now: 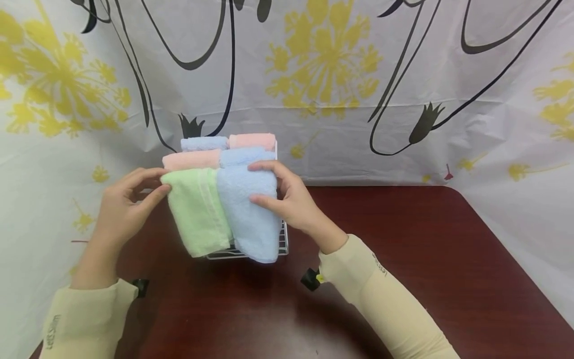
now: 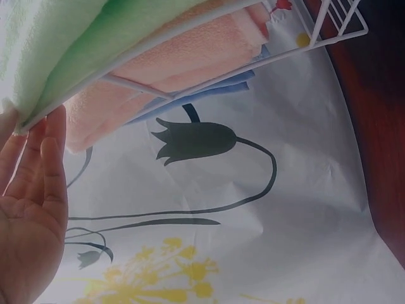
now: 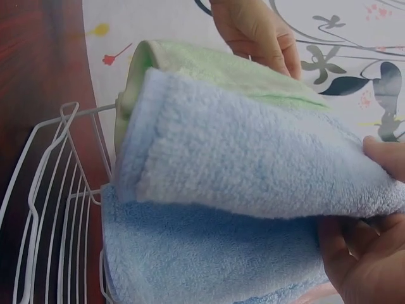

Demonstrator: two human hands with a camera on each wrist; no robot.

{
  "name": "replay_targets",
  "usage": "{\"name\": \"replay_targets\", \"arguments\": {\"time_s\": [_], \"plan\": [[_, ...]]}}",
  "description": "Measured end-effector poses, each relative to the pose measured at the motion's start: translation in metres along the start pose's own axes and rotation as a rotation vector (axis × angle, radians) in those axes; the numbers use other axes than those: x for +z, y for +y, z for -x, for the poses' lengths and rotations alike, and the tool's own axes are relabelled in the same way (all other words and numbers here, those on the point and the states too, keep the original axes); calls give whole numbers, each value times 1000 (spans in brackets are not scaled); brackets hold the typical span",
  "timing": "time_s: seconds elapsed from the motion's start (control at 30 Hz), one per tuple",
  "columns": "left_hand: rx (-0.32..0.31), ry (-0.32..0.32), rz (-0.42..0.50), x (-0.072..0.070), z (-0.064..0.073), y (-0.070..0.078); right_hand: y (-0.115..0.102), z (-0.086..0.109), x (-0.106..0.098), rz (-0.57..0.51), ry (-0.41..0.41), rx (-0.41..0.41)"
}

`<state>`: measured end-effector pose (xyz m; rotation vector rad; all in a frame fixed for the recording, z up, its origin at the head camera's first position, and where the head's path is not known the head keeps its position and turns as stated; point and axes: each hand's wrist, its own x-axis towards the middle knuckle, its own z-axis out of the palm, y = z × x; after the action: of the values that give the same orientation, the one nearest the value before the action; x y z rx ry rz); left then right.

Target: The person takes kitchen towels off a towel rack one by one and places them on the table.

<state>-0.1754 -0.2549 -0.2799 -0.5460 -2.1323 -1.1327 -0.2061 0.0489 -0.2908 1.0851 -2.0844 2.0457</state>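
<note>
A light green towel and a light blue towel hang side by side over the front of a white wire rack. At the green towel's upper left corner, my left hand pinches the cloth between thumb and fingers, right by a rack bar. My right hand grips the blue towel near its upper right edge, with the cloth between thumb and fingers. In the right wrist view, the front blue towel stands away from another blue towel behind it.
Behind the front pair hang pink towels and blue towels in rows. The rack stands on a dark red-brown table. A white cloth with flower prints hangs behind the table.
</note>
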Motion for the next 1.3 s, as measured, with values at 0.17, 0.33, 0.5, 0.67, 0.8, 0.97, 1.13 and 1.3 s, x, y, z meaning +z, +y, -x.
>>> {"name": "replay_targets", "arguments": {"time_s": [0.17, 0.33, 0.5, 0.67, 0.8, 0.97, 1.13, 1.3], "plan": [[-2, 6, 9, 0, -1, -1, -1, -1, -1, 2, 14, 16], [7, 25, -3, -1, -1, -4, -3, -2, -2, 13, 13, 26], [6, 18, -12, 2, -1, -5, -8, 1, -3, 103, 34, 16], [8, 20, 11, 4, -1, -5, -14, 4, -3, 266, 88, -19], [7, 26, 29, 3, -1, -4, -16, 2, -3, 311, 103, -41], [13, 29, 45, 3, -1, -4, -19, 0, -6, 306, 34, -78], [18, 35, 66, 3, -1, -6, -22, -4, -10, 270, -38, -82], [13, 35, 63, 3, -2, -5, -23, -11, -14, 227, -20, -118]]}}
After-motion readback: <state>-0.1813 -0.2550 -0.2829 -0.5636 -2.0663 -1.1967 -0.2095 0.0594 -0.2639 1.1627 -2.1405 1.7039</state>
